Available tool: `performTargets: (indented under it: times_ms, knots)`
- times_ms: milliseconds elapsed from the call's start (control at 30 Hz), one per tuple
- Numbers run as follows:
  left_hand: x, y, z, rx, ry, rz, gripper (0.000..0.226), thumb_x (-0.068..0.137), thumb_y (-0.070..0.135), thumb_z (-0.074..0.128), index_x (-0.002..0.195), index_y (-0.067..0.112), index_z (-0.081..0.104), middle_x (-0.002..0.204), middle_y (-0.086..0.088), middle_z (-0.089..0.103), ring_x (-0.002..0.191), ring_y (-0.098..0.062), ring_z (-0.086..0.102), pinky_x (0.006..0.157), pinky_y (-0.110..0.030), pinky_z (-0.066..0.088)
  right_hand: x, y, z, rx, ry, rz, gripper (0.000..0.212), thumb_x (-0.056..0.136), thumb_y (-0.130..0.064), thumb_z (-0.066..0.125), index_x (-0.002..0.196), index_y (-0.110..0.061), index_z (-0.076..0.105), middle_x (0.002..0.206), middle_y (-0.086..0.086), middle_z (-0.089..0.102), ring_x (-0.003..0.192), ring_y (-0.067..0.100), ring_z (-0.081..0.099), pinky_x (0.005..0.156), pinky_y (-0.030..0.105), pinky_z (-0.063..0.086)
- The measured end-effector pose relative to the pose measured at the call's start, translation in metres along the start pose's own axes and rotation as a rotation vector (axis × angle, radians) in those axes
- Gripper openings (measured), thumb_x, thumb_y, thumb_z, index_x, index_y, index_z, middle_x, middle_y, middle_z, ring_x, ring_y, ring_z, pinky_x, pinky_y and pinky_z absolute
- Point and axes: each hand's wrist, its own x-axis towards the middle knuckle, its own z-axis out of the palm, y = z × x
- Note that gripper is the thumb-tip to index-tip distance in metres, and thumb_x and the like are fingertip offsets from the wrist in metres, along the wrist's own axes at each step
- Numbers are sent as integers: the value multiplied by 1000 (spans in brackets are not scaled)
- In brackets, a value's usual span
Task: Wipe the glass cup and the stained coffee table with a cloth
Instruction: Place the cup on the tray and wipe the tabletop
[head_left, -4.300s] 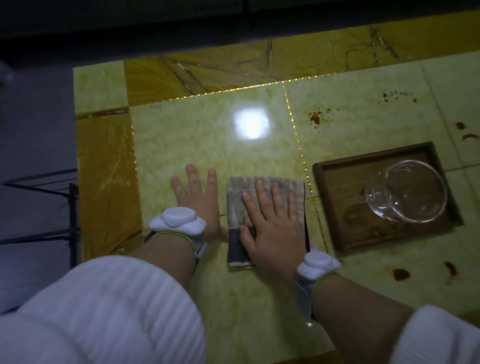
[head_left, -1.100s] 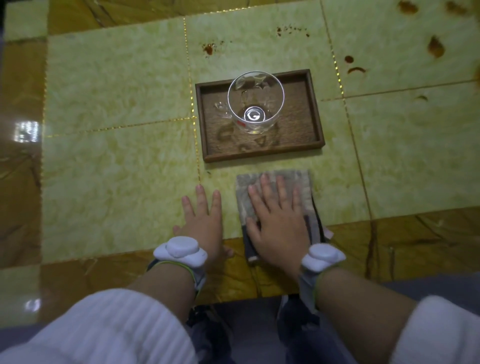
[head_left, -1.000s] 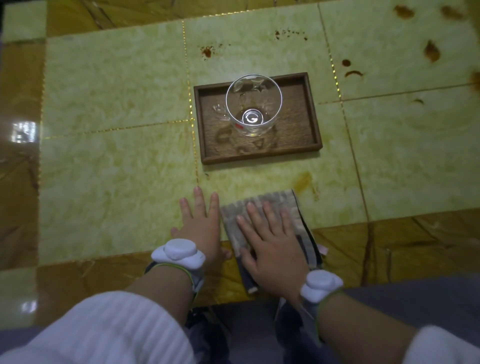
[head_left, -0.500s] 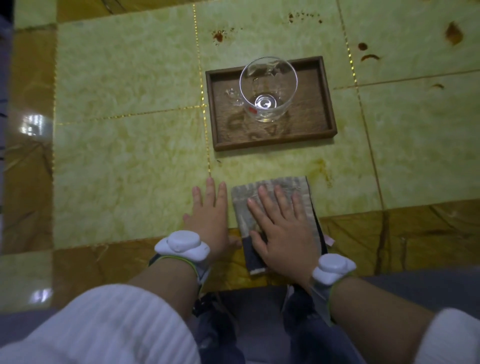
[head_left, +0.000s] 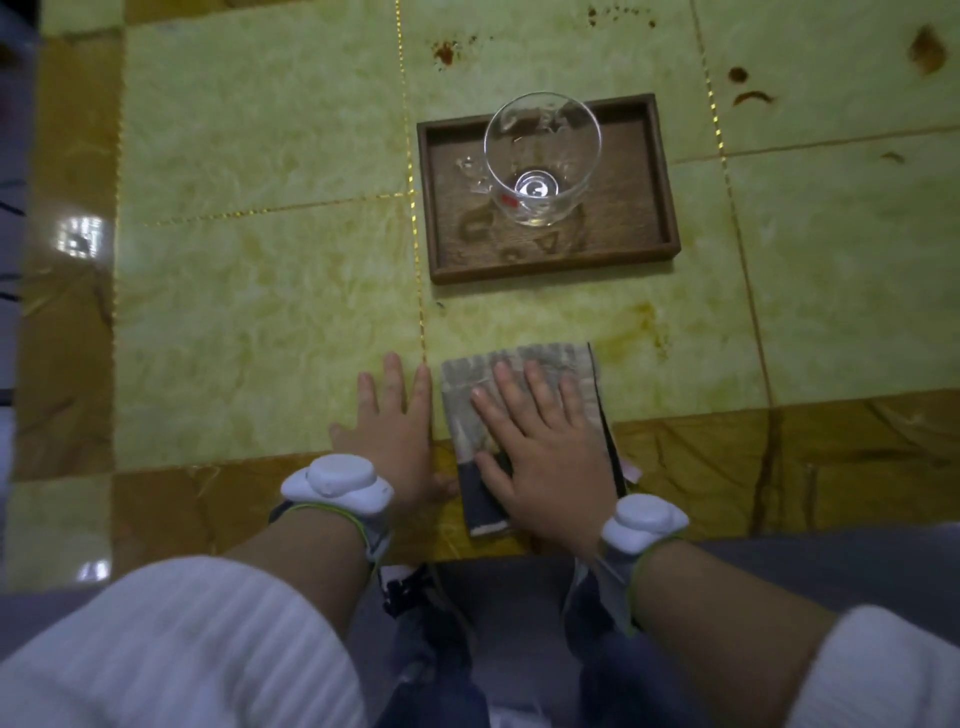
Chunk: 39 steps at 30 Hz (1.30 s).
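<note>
A folded grey cloth lies near the front edge of the yellow-green coffee table. My right hand presses flat on it with straight fingers. My left hand rests flat on the bare table just left of the cloth. A clear glass cup with a handle stands upright in a dark wooden tray beyond the cloth. A smeared brown stain lies just right of the cloth's far corner. Dark brown spots mark the far part of the table.
More brown spots and a larger blotch sit at the far right. The table's amber border runs along the near edge, with my knees below it. White sleeves cover both forearms.
My right hand slid the cloth toward me off the spot by the tray, then forward again, leaving a smeared brown stain uncovered to its right. The left hand stayed flat beside it.
</note>
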Motion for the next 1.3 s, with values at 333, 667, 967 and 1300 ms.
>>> performTargets:
  times_ms: [333,667,967,1300]
  knots:
    - [10,44,-15,-11,49,27,131,68,63,76,151,28,-19,156,0,-35,148,-35,-14,108,-66,29,-38,122,-34,-85,-76,119,69,94,-57,36,156,-31,20,165,2,16,152,29,16,122,52,10]
    - [26,75,-8,-3,50,-20,134,66,62,77,151,29,-21,156,-1,-35,148,-36,-16,105,-66,32,-7,63,-20,-31,-53,244,71,92,-53,40,157,-30,22,166,3,10,153,31,6,121,56,5]
    - [26,71,-6,-22,30,6,136,65,63,77,150,28,-23,155,0,-38,147,-36,-20,105,-64,35,-16,140,-46,-94,-133,205,71,92,-56,33,157,-30,20,166,1,8,153,27,8,122,52,5]
    - [32,68,-2,-22,40,20,138,63,65,77,149,30,-26,154,3,-38,147,-36,-20,104,-65,35,-16,88,-32,-9,-105,81,68,94,-54,39,156,-31,22,166,-1,11,153,25,5,123,52,6]
